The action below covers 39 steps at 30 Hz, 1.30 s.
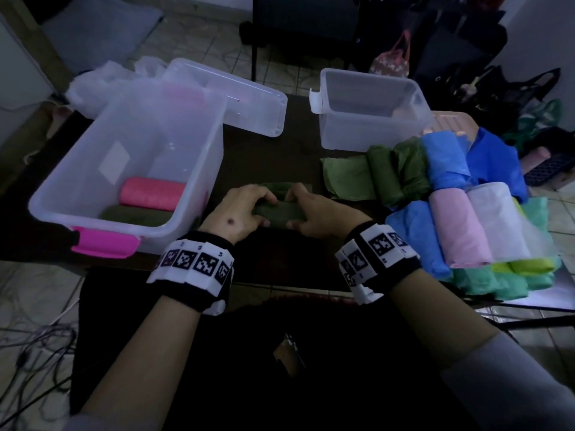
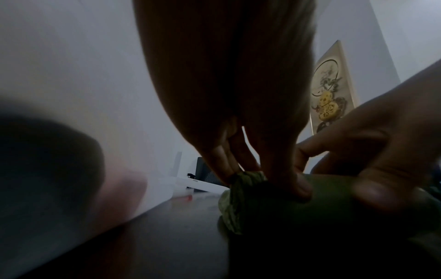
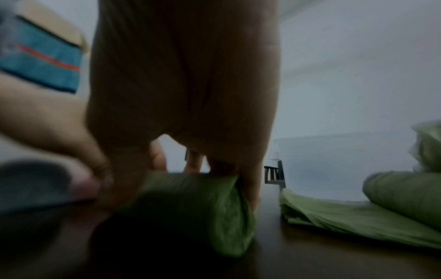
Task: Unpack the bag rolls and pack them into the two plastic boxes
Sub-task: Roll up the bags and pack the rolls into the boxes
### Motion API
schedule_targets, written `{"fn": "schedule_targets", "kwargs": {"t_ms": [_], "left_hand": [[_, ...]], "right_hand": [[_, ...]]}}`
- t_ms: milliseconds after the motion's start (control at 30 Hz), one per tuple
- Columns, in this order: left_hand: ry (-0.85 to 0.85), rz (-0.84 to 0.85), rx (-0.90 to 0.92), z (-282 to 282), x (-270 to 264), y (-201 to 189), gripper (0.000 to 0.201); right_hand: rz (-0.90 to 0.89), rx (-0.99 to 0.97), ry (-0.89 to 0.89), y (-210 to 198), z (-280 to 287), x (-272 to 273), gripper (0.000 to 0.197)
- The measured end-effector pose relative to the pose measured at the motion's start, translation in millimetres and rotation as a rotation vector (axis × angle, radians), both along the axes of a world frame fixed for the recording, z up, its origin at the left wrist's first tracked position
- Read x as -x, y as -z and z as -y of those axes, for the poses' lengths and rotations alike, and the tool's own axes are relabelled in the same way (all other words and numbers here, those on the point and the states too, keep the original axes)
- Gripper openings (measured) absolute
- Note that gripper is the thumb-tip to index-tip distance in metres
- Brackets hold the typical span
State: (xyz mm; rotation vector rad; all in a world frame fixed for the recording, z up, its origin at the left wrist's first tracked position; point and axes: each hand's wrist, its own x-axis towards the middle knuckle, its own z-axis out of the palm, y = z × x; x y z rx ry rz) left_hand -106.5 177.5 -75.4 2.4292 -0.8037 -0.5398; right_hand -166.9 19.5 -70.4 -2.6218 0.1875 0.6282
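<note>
Hands: two, both bare, each with a black-and-white patterned wristband; the left hand [image 1: 239, 213] and right hand [image 1: 314, 213] meet at the near middle of the table [image 1: 280, 157].
Grip: both hands curl their fingers round one dark green roll [image 1: 280, 211], the left at its left end, the right at its right end; the roll lies on the dark tabletop.
Roll in hand: soft, crinkled plastic film wound into a short cylinder, its end showing bunched folds in the wrist views.
Left box [image 1: 93, 181]: one, clear plastic, rectangular, with a pink latch [image 1: 105, 242] on its near rim; it holds two rolls, a pink roll [image 1: 152, 194] and a dark green one [image 1: 137, 214] nearer, side by side.
Pile of rolls [image 1: 466, 213]: on the right of the table, at least nine, touching and stacked; green, blue, pink, white, teal and yellow-green, all thin crumpled film.
Right box [image 1: 370, 110]: one, clear plastic, farther back, beyond the pile; whether anything lies in it cannot be told.
Lid [image 1: 249, 98]: one, clear, flat, lying behind the left box.
</note>
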Motion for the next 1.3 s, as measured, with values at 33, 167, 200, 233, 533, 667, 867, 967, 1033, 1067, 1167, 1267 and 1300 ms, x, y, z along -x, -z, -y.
{"fn": "schedule_targets", "kwargs": {"t_ms": [33,167,200,233,533,667,867,967,1033,1067,1167,1267,1300], "left_hand": [[-0.003,-0.011,0.002,0,-1,0,0.041],[0.002,-0.054,-0.018,0,-1,-4,0.041],[0.021,-0.058,-0.037,0,-1,-5,0.045],[0.040,-0.065,-0.053,0,-1,-6,0.050],[0.072,-0.145,-0.030,-2,3,-10,0.050],[0.055,-0.151,-0.024,-3,4,-10,0.047],[0.038,-0.173,-0.028,0,5,-10,0.046],[0.042,-0.193,-0.038,1,6,-11,0.045],[0.049,-0.200,-0.044,2,7,-12,0.044],[0.056,-0.198,-0.048,2,9,-12,0.044],[0.044,-0.150,-0.037,6,15,-22,0.046],[-0.046,-0.058,0.109,5,18,-52,0.047],[-0.091,-0.009,0.187,2,18,-65,0.045]], "right_hand": [[0.023,0.039,-0.023,3,-1,1,0.063],[0.146,0.087,-0.037,13,-3,5,0.067],[0.138,0.077,-0.037,13,-2,5,0.063],[0.113,0.064,-0.036,12,0,4,0.061],[-0.062,0.143,-0.056,3,-1,-12,0.127],[-0.045,0.156,-0.063,10,-6,-14,0.109],[0.004,0.140,-0.089,12,-4,-6,0.079],[0.030,0.067,-0.089,11,-2,4,0.066],[0.061,0.036,-0.100,10,0,9,0.060],[0.071,0.024,-0.104,9,1,12,0.059],[0.070,-0.016,-0.075,0,3,16,0.058],[0.110,-0.112,0.024,-15,5,10,0.052],[0.132,-0.149,0.059,-22,5,6,0.049]]}}
